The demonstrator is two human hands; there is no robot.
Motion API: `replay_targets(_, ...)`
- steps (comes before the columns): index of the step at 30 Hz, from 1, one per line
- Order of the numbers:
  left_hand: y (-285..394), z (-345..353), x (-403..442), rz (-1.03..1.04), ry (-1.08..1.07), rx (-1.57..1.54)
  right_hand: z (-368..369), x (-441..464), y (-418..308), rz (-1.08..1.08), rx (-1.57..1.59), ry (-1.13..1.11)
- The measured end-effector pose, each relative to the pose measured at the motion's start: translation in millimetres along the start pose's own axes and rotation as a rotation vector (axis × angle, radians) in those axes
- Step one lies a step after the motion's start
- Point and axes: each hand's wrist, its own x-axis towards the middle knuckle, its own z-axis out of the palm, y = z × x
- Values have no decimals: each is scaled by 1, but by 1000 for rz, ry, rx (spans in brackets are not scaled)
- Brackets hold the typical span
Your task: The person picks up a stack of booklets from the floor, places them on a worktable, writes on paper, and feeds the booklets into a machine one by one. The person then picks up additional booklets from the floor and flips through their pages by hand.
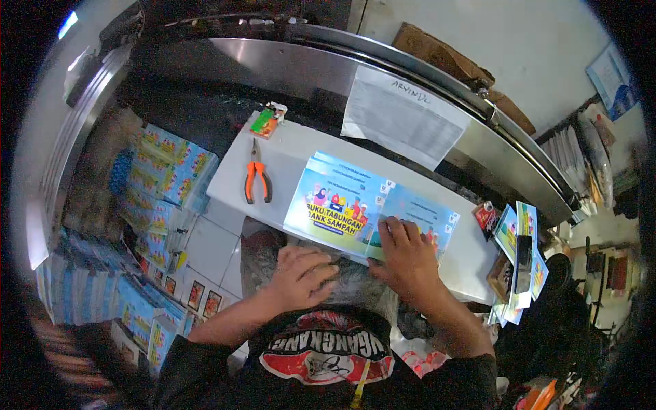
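The left hand (pixel 305 275) is half open, its fingers loosely bent, just off the table's near edge over the lap; its palm is hidden, but nothing shows in its grasp. The right hand (pixel 410 261), fingers spread and palm down, lies on the right-hand booklets (pixel 425 205), its thumb near their lower edge; whether the thumb pinches them I cannot tell.

From the far left, blue-edged booklet stacks (pixel 83 283) and more stacks with colourful covers (pixel 171 164) stand beside pale floor tiles (pixel 212 251). On the white table (pixel 229 171), pliers (pixel 257 179) with orange-and-black handles lie with the handles toward the person and slightly parted, below a green-and-orange packet (pixel 268 121). In the middle are the left-hand booklets (pixel 328 225), covers reading "BUKU TABUNGAN BANK SAMPAH", their top edges stepped, directly beside those under the right hand. Behind them is a printed sheet (pixel 406 119) with handwriting along its top. A red packet (pixel 486 220) lies near the right end, next to loosely piled booklets (pixel 507 232) with a dark oblong object on top.
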Motion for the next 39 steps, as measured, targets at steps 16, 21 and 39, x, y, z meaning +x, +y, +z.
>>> replay_targets(16,18,37,49,-134,-369,203,-87,116,109,-69,205,-105)
replay_targets(21,16,37,50,-144,-366,210,-57,139,139,-177,295,-112)
replay_targets(39,14,15,73,-156,-319,48,-87,132,120,-153,311,-182)
